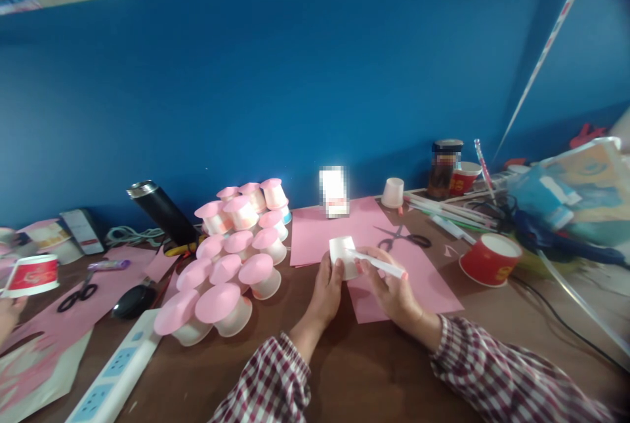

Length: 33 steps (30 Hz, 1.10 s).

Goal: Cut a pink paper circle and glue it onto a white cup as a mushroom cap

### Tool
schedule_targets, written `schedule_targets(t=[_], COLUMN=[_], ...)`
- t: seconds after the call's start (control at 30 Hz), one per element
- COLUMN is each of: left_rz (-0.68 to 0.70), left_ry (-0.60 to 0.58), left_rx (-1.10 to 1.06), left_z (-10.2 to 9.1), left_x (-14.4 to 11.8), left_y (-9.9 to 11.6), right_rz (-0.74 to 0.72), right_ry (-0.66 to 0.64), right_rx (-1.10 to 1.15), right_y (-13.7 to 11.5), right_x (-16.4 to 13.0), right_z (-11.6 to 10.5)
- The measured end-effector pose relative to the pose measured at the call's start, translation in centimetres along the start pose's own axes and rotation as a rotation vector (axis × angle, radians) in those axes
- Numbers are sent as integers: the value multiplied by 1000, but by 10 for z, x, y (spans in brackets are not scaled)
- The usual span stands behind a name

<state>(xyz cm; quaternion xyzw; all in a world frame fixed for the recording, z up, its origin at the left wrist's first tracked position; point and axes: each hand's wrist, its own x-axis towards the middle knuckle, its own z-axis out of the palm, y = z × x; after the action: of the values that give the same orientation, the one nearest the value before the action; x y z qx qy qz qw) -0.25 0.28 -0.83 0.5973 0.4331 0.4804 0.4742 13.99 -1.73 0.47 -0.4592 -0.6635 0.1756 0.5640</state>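
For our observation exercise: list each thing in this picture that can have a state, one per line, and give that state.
White cup: held in left hand, on its side.
White stick: gripped by right hand, touching the cup.
Scissors: shut, lying on pink paper.
Red cup: upside down.
Pink-topped cups: stacked, upside down.

A single head-worn camera is looking forward and slightly down from the seated person's place, facing the flat blue wall [315, 82] across the brown wooden surface [374, 370]. It is sitting close, taking in checked sleeves at the lower edge and the wall filling the upper half. The view is tilting, so the wall's foot is rising toward the right. No second view is sharing this scene.
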Motion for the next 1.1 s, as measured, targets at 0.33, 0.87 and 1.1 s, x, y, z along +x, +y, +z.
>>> schedule_targets(t=[0.33,0.87,1.1], left_rz=[2,-25,-52], left_ry=[-3,4,26], left_rx=[8,-99,-107], left_z=[-1,1,1], left_x=[-1,-2,-2], left_y=[3,2,3], right_rz=[20,-30,-30], right_ry=[3,35,6], right_rx=[-18,-70,-87], right_y=[1,4,0], right_x=[0,3,3], right_z=[0,-2,-3])
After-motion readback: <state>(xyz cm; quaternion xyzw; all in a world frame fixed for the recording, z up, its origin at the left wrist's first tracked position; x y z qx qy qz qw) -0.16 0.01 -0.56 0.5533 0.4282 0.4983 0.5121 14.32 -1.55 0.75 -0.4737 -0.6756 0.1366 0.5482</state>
